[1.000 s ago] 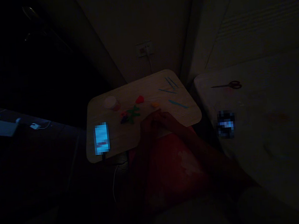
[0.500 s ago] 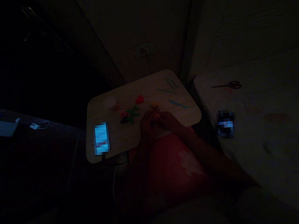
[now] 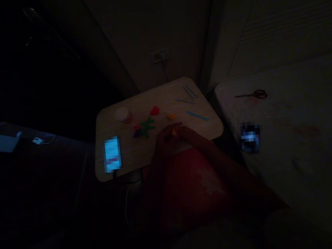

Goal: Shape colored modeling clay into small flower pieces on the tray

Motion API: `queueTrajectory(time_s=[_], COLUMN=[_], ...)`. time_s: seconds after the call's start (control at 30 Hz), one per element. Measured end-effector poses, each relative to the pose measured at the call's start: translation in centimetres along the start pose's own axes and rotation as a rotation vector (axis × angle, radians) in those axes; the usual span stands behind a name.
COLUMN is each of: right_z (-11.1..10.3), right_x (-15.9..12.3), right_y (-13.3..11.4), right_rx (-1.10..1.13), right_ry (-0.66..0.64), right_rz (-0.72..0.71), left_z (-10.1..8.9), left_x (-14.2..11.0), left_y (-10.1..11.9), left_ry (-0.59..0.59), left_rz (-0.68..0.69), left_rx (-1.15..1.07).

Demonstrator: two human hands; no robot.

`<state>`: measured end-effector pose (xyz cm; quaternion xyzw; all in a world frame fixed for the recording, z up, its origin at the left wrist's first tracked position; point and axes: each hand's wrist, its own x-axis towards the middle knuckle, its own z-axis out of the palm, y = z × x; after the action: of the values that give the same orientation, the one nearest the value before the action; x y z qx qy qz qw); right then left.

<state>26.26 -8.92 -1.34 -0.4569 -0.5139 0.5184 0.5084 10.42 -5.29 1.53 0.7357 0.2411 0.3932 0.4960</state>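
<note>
In the dim light both my hands meet over the near edge of a small wooden-topped table. My left hand is curled round a small orange lump of modelling clay. From the other side, the fingers of my right hand press on the same lump. Just beyond my fingers lies a yellow-orange clay piece. Further left are a red clay lump, a branching green clay piece, a pinkish lump and a dark purple one. Darkness blurs finger detail.
A pale-lidded tub stands at the table's back left, a lit phone at front left. Thin blue sticks and a broader blue tool lie right. Scissors and a glowing device rest on the pale surface beside.
My hands have drawn slightly down and closer together, and the yellow-orange piece beyond them shows more fully. My right fingers have shifted over the orange lump.
</note>
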Motion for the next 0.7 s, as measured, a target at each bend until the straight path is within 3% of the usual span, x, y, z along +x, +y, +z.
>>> queueTrajectory(time_s=[0.27, 0.53, 0.7], right_z=[0.5, 0.5, 0.6], right_x=[0.5, 0.9, 0.8], right_y=[-0.1, 0.1, -0.1], right_rx=[-0.086, -0.125, -0.192], right_ry=[0.069, 0.067, 0.069], right_rz=[-0.007, -0.031, -0.070], left_z=[0.2, 0.3, 0.3], left_x=[-0.5, -0.4, -0.3], left_y=[-0.7, -0.9, -1.2], left_ry=[0.195, 0.162, 0.160], left_rz=[-0.083, 0.095, 0.123], left_rx=[0.098, 0.358, 0.405])
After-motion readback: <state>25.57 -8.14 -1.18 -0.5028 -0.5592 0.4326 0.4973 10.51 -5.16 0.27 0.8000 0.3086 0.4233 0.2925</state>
